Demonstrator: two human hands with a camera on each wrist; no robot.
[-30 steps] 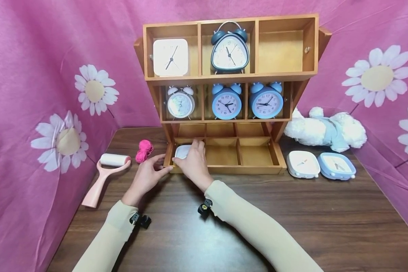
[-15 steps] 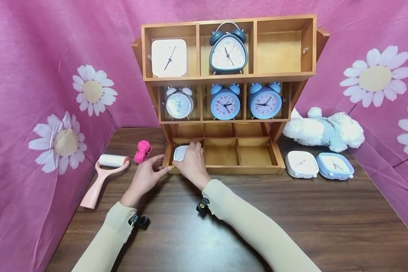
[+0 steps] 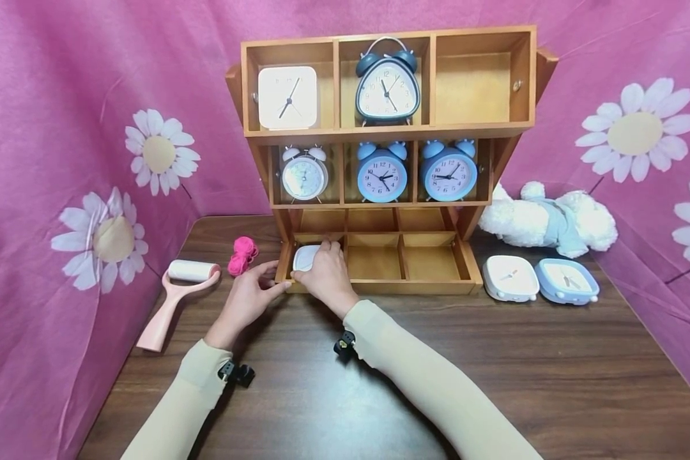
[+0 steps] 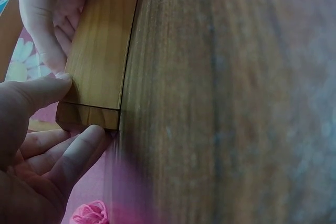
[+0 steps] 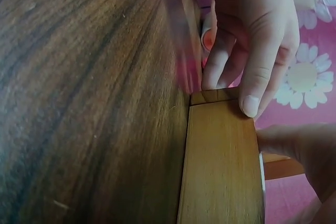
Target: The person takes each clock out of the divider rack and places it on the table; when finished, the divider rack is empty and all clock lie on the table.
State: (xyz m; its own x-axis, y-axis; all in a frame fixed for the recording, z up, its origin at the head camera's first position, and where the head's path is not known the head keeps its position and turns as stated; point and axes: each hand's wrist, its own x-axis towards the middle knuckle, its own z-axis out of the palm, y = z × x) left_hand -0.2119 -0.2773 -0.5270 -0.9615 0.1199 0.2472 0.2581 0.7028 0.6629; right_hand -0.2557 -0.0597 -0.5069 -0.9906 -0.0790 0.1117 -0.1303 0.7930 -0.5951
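In the head view my right hand (image 3: 329, 276) reaches into the bottom-left compartment of a wooden display shelf (image 3: 391, 288). It holds a pale, rounded-square clock (image 3: 305, 257) there, thumb on the near side and fingers toward the back. Part of the clock is hidden under the hand. My left hand (image 3: 246, 301) grips the shelf's front-left corner. The left wrist view shows its thumb on the front board (image 4: 100, 45) and its fingers against the end. In the right wrist view the clock is mostly hidden behind the board.
Alarm clocks stand in the upper rows, including a dark triangular one (image 3: 387, 89). Right of the shelf lie a white clock (image 3: 511, 278), a blue clock (image 3: 567, 282) and a plush toy (image 3: 549, 217). At left are pink yarn (image 3: 243, 255) and a lint roller (image 3: 178, 294).
The right hand has shifted very slightly over the pale clock, which stays in the bottom-left compartment. The left hand keeps its place on the shelf corner.
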